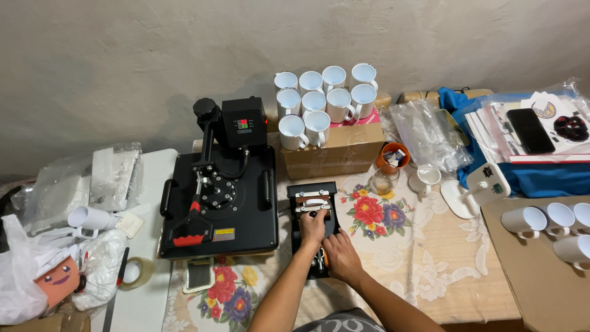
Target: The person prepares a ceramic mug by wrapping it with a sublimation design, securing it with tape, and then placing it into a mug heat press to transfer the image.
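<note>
Floral cloth covers the bench (pixel 424 258). Small black mug press (pixel 313 206) sits beside the big heat press (pixel 218 203); left hand (pixel 313 226) grips its clamped mug, right hand (pixel 342 257) its lever. Hot metal could burn fingers.

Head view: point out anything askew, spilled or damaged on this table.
Nothing spilled or broken. One white mug lies on its side at the left among plastic bags, while the mugs on the cardboard box stand upright.
</note>
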